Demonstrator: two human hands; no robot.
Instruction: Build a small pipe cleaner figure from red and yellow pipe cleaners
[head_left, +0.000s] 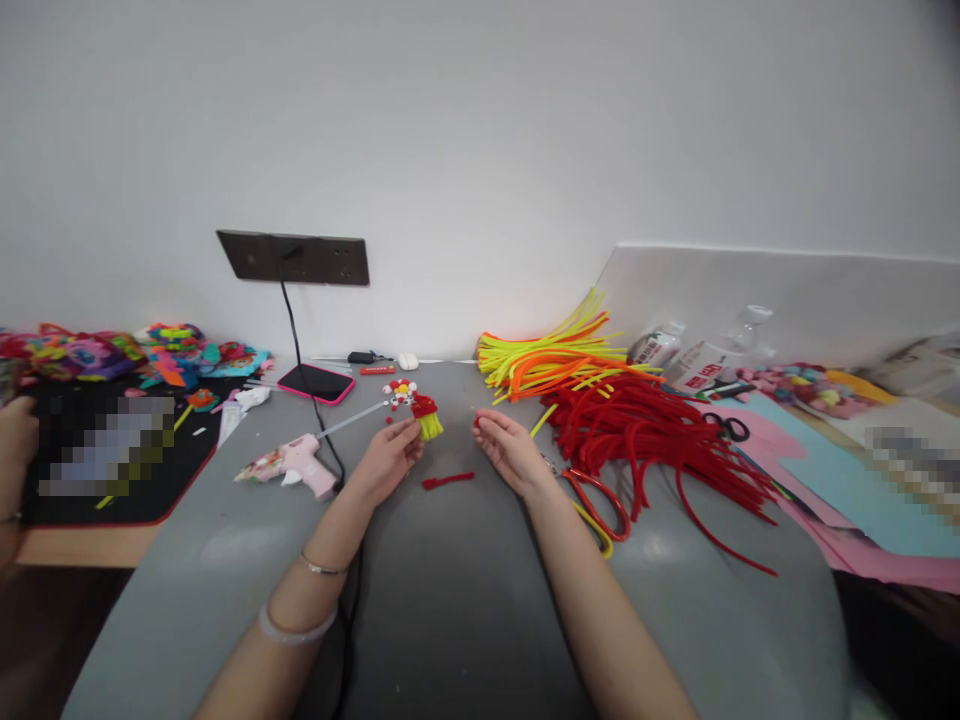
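Observation:
My left hand (391, 457) is closed on a small pipe cleaner craft (427, 418), red at the top with a yellow-green fringe below. Opposite it, my right hand (508, 448) pinches a small red piece (477, 422), too small to identify. Between and below the hands, a short red pipe cleaner (448, 481) lies on the grey table (450, 590). Just beyond the left hand are small red and white round pieces around a yellow centre (403, 390). Orange-handled scissors (596, 503) lie beside my right wrist, partly under the red pipe cleaners.
A pink glue gun (296, 465) with a clear stick lies left. Behind it is a pink-edged phone (316, 383); a black cable (291, 320) crosses the table. Yellow and orange pipe cleaners (547, 350) and a red heap (645, 430) fill the right. Another person's hand (16, 435) is far left.

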